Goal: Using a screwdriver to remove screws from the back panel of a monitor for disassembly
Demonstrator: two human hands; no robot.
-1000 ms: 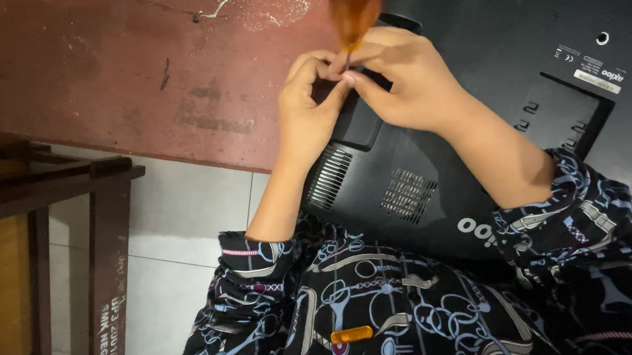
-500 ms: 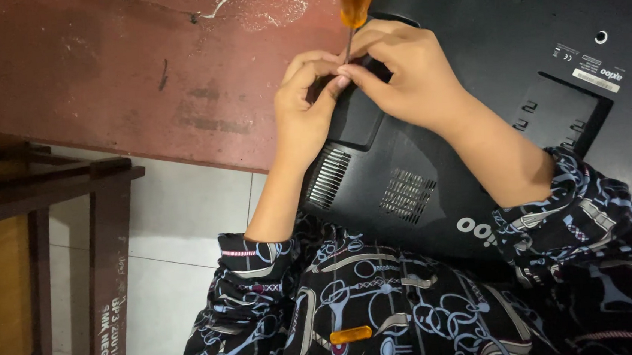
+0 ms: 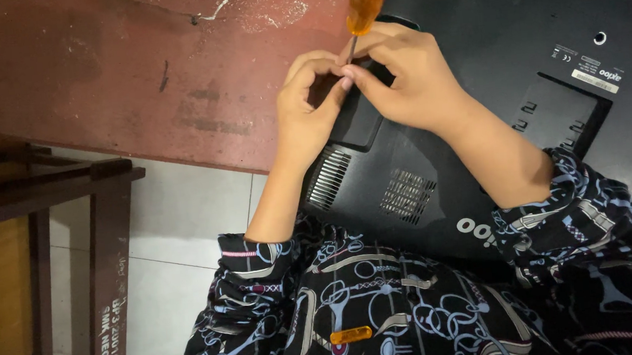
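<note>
- You are looking down at a black laptop (image 3: 491,111) lying bottom-side up on a worn reddish-brown counter (image 3: 135,71).
- Both of your hands meet near the laptop's left rear corner, fingertips touching over a raised black panel.
- Your left hand (image 3: 309,107) is curled, thumb and forefinger pinched together at the point where the screwdriver's tip comes down. What it pinches is too small to tell.
- Your right hand (image 3: 406,80) is closed around the thin metal shaft of a screwdriver (image 3: 370,0), fingers bunched low near the tip.
- The screwdriver stands almost upright, its long axis running from the laptop's surface up toward the camera. Its clear orange handle leans slightly to the right and is partly cut off by the top edge of the view; the tip points down into the laptop's underside, between your two hands.
- The laptop's long side runs diagonally from upper left to lower right. Its near corner, with two vent grilles (image 3: 407,193), hangs past the counter's front edge and over your lap.
- The counter's front edge runs diagonally just below your left wrist; beyond it is pale tiled floor (image 3: 184,225).
- To the left of your hands the counter surface is bare apart from scratches and a white scrap (image 3: 207,13).
- A dark wooden bench (image 3: 101,217) stands on the floor at far left, well apart from your hands.
</note>
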